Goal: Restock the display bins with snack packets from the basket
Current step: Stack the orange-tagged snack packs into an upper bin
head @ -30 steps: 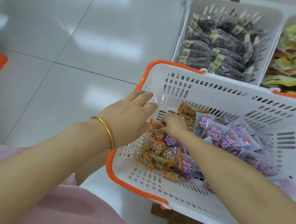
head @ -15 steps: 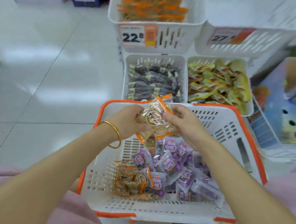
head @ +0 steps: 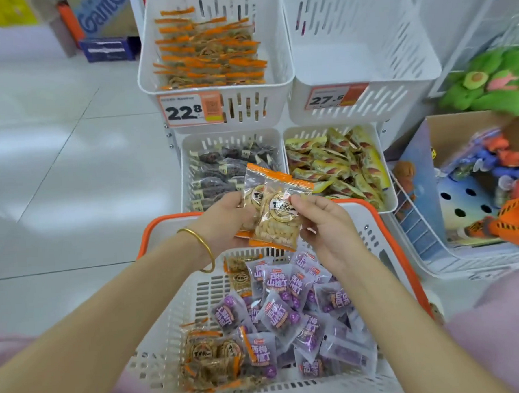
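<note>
Both hands hold orange-edged clear snack packets (head: pixel 275 213) above the far end of the white basket with an orange rim (head: pixel 169 222). My left hand (head: pixel 223 222) grips them from underneath, and my right hand (head: pixel 322 220) pinches the front packet's right edge. More orange-edged packets (head: pixel 209 361) and several purple packets (head: pixel 288 303) lie in the basket. The upper left display bin (head: pixel 216 84), tagged 22.8, contains matching orange-edged packets (head: pixel 211 54). The upper right bin (head: pixel 360 71), tagged 27.6, has no packets showing.
Below sit a bin of dark packets (head: pixel 229 165) and a bin of yellow packets (head: pixel 337 162). A wire rack with a cardboard box of toys (head: pixel 477 185) stands at the right, green plush (head: pixel 492 82) above it. Boxes (head: pixel 105 30) rest on the tiled floor at back left.
My hands went from reaching into the basket to lifting the orange-edged packets up over its far rim. The view tilted up, bringing the upper bins into sight.
</note>
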A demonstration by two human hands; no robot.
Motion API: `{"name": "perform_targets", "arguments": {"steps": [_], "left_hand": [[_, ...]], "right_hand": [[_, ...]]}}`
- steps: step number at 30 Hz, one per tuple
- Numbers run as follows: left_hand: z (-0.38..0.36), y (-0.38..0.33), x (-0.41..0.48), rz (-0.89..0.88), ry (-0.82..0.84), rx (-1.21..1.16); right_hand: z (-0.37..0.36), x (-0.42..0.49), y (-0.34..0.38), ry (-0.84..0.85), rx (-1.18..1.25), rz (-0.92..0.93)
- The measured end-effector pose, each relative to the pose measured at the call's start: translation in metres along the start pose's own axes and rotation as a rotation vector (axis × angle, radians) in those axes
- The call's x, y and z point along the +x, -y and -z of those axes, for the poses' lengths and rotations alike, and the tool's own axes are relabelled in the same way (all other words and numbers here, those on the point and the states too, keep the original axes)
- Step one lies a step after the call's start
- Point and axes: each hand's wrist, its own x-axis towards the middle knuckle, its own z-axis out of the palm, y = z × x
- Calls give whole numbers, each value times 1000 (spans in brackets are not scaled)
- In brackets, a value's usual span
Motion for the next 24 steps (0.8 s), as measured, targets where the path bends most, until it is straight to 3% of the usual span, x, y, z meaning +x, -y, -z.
{"name": "perform_targets", "arguments": {"steps": [2,5,9,13,15,18,21,24], "left_hand": [[-2,-1,2,-4,53,-27],[-2,0,6,-106,138,166],[-3,-8,9,-241,80,297],[13,-52,15,-443,95,485],[21,-83,25,-539,55,556],[33,-137,50,-660,-56,598],[58,-183,93,-750,-304,639],[91,-217,139,-727,-540,863]], "right_hand": [[-1,4,5,-9,4,38],[-7,9,11,2,3,103],[-11,23,35,39,-252,161],[-18,47,109,385,-482,93],[-32,63,145,480,-662,162],[-64,94,190,451,-738,382],[-90,142,226,302,-731,639],[-116,198,253,147,-944,935]]}}
